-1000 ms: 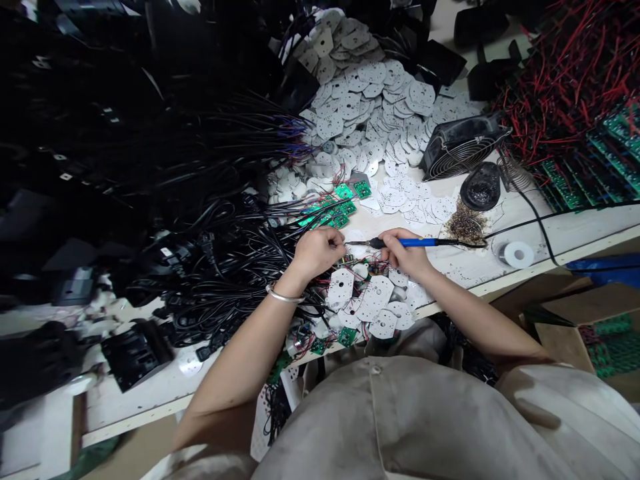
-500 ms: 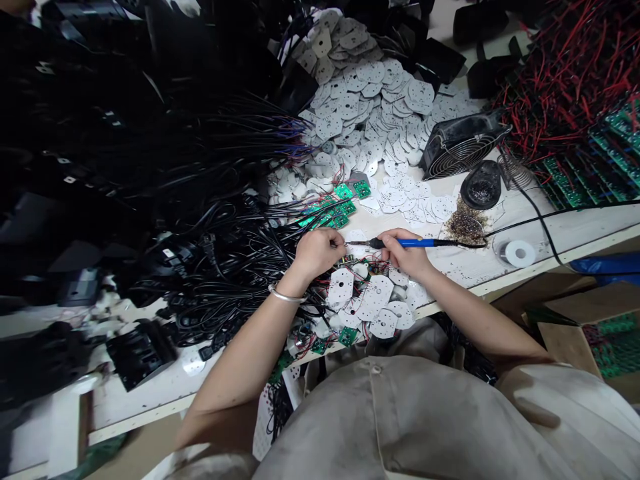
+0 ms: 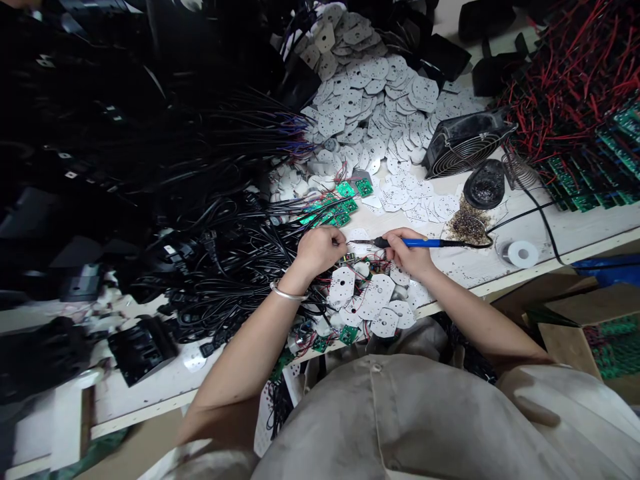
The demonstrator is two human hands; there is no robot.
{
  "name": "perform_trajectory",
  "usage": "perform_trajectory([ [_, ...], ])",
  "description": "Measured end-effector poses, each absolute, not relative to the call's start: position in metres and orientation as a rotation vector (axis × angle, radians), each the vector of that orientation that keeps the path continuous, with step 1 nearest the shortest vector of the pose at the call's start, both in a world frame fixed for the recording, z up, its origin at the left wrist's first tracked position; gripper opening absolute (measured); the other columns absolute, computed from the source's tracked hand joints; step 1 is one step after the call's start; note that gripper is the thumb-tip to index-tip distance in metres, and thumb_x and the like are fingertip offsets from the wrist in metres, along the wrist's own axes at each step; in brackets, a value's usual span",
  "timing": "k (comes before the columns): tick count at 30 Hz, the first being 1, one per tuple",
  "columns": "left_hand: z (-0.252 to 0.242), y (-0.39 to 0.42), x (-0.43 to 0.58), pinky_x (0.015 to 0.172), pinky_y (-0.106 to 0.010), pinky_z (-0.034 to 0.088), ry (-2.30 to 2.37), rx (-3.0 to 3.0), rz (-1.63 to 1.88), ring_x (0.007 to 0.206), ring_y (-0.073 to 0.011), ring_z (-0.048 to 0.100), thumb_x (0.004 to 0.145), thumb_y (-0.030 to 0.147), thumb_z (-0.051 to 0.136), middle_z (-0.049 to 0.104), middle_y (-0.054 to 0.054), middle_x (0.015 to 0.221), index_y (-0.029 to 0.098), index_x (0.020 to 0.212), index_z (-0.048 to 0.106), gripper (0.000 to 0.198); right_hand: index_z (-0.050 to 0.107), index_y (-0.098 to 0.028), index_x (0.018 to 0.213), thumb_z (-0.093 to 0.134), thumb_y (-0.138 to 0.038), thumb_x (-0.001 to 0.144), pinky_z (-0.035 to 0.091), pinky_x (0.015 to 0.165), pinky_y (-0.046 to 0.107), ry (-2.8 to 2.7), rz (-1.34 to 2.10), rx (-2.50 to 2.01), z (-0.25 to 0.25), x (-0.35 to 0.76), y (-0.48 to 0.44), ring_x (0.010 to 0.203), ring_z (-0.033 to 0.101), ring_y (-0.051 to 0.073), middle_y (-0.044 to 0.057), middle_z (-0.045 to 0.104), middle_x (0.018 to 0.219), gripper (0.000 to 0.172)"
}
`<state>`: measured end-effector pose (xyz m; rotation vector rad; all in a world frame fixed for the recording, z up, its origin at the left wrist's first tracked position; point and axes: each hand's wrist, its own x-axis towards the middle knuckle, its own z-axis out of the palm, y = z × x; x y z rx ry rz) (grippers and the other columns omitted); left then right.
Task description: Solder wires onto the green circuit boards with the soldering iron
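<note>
In the head view my right hand (image 3: 407,253) grips a soldering iron (image 3: 417,243) by its blue handle, the tip pointing left. Facing it, my left hand (image 3: 321,248) is closed in a pinch close to that tip; what lies between the fingers is too small to make out. A white perforated disc board (image 3: 358,239) lies beneath the iron's tip. Just below the hands are more white boards (image 3: 376,297) with red wires and small parts among them. Small green circuit boards (image 3: 333,209) lie beyond my left hand, and black cables (image 3: 245,267) run up to it from the left.
A large heap of white boards (image 3: 375,100) rises at the back. To the right stand a black fan (image 3: 467,143), a dark iron-stand dish (image 3: 484,185), a solder spool (image 3: 523,254) and red-wired green boards (image 3: 575,177). The iron's cord trails right across the table edge.
The view has shifted slightly. Both hands keep almost the same place, with the iron's tip still beside the left fingertips.
</note>
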<state>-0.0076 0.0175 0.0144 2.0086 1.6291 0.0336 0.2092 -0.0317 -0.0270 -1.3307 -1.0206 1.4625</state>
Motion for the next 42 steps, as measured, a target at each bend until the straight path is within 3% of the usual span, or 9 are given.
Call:
perform_trajectory([
  [31,0.006,0.018,-0.015,0.082,-0.029,0.051,1.496,1.979,0.166,0.083,-0.0184,0.067,0.074,0.019,0.058,0.074,-0.003,0.09,0.019,0.071,0.069,0.012,0.065,-0.022,0.089,0.064,-0.067,0.081,0.029,0.034,0.021,-0.998,1.399,-1.314,-0.027,0.211,-0.035,0.035,0.039,0.006,-0.006,0.059,0.054,0.046],
  [34,0.006,0.018,-0.015,0.081,-0.029,0.051,1.51,1.978,0.157,0.083,-0.0184,0.067,0.074,0.019,0.059,0.074,-0.003,0.09,0.019,0.071,0.07,0.012,0.066,-0.022,0.098,0.065,-0.062,0.084,0.044,0.045,0.023,-1.058,1.29,-1.282,-0.027,0.211,-0.038,0.046,0.051,0.008,-0.002,0.066,0.066,0.042],
  [36,0.007,0.018,-0.015,0.082,-0.029,0.051,1.52,1.98,0.148,0.084,-0.0187,0.067,0.075,0.02,0.059,0.074,-0.004,0.091,0.019,0.072,0.07,0.012,0.066,-0.024,0.11,0.064,-0.059,0.087,0.057,0.066,0.029,-1.135,1.198,-1.252,-0.027,0.212,-0.038,0.066,0.066,0.013,0.002,0.073,0.085,0.042],
  [39,0.011,0.018,-0.011,0.081,-0.03,0.051,1.544,1.988,0.114,0.084,-0.0195,0.067,0.076,0.02,0.059,0.075,-0.004,0.091,0.019,0.073,0.071,0.012,0.062,-0.026,0.122,0.057,-0.055,0.092,0.058,0.091,0.037,-1.36,1.11,-1.196,-0.028,0.213,-0.034,0.097,0.072,0.018,0.008,0.071,0.117,0.042],
  [42,0.014,0.016,-0.005,0.08,-0.03,0.051,1.628,1.996,0.072,0.084,-0.0202,0.067,0.078,0.02,0.058,0.075,-0.004,0.093,0.019,0.077,0.072,0.014,0.066,-0.027,0.117,0.055,-0.05,0.093,0.058,0.094,0.038,-1.679,1.034,-1.197,-0.028,0.212,-0.027,0.104,0.071,0.021,0.008,0.069,0.125,0.035],
])
